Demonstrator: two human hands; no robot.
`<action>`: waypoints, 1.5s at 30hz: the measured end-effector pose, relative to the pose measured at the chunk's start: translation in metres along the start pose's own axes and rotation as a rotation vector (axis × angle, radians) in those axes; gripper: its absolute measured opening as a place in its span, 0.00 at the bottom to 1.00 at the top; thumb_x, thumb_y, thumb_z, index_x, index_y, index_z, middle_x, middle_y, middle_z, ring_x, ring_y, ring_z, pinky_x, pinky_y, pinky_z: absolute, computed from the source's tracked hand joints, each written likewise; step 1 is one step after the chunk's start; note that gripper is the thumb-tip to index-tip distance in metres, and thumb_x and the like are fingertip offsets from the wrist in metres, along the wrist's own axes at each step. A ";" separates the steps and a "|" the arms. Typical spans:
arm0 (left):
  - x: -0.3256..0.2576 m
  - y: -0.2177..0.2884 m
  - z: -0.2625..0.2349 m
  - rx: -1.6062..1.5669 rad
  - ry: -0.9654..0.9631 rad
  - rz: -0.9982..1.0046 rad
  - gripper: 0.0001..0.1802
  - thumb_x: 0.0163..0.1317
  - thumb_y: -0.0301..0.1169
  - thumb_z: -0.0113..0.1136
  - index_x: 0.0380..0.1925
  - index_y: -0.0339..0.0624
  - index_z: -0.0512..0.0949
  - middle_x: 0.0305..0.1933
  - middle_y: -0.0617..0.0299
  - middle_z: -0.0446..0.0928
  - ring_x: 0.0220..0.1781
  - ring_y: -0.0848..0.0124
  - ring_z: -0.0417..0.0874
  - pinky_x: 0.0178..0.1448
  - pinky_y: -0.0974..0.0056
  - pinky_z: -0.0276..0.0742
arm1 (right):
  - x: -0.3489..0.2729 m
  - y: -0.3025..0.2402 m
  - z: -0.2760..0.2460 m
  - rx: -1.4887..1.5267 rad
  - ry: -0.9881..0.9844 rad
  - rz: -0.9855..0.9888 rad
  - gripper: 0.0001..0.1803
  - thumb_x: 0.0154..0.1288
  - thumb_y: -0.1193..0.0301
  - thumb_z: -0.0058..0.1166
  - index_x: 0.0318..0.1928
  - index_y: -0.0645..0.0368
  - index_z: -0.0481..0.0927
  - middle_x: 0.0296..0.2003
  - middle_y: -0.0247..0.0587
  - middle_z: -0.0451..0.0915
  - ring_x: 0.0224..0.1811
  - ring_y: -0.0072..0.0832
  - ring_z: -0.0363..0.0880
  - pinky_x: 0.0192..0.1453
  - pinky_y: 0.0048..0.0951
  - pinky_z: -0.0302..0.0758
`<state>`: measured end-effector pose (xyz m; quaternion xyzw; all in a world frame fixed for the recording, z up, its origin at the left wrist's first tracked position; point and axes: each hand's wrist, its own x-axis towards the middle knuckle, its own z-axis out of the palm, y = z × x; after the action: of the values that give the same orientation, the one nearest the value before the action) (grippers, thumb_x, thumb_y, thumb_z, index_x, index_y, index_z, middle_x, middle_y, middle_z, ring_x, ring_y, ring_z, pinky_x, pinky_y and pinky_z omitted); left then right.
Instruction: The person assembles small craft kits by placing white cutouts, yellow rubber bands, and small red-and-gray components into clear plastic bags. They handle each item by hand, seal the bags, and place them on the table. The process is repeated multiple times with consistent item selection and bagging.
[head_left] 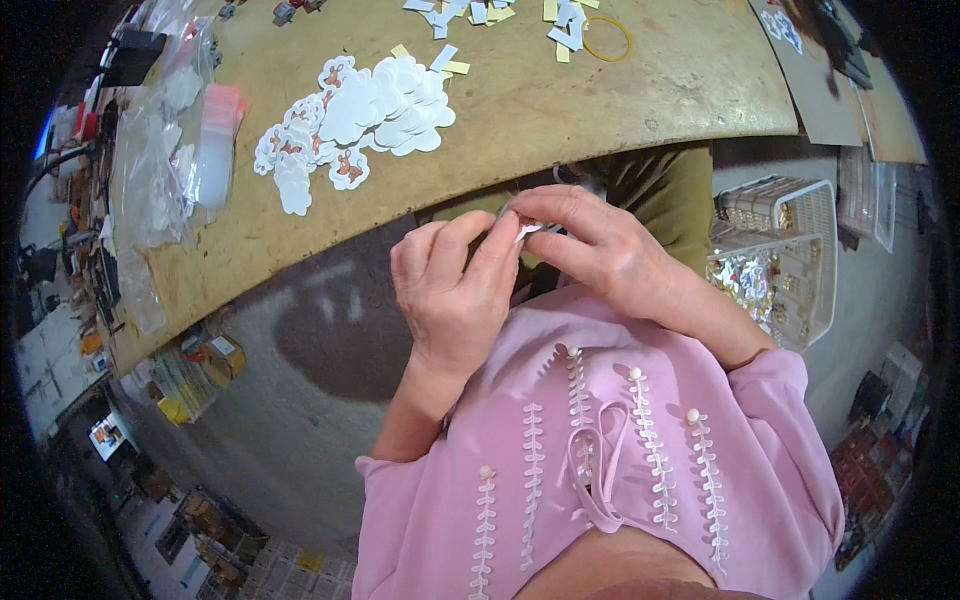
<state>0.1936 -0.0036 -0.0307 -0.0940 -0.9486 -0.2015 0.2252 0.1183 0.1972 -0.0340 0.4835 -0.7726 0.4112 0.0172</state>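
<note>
My left hand (447,283) and my right hand (612,252) meet in front of my body, just off the near edge of the table. Between their fingertips they pinch a small white printed card (528,229). Fingers cover most of it, so its outline is hidden. Beyond the hands, on the table, lies a pile of white die-cut cards (385,100). Many are face down, while several at its left side show a brown animal picture, such as the printed card (348,168) at the near edge of the pile.
Small white and yellow strips (565,30) lie at the table's far side, with a yellow rubber band (607,40) beside them. Clear plastic bags (150,170) cover the table's left end. To my right, below the tabletop, stands a white plastic basket (822,240) with shiny contents.
</note>
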 end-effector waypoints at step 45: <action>0.161 -0.058 0.022 -0.135 -0.444 -0.191 0.08 0.60 0.31 0.74 0.37 0.43 0.86 0.37 0.56 0.86 0.42 0.57 0.86 0.49 0.52 0.80 | -0.041 0.015 -0.021 -0.034 0.107 0.142 0.11 0.59 0.74 0.60 0.42 0.62 0.81 0.44 0.44 0.81 0.51 0.42 0.82 0.53 0.38 0.83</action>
<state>0.0278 -0.0319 0.0062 -0.0608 -0.9637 -0.2594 -0.0154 0.1213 0.2441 -0.0465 0.4043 -0.8098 0.4234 0.0376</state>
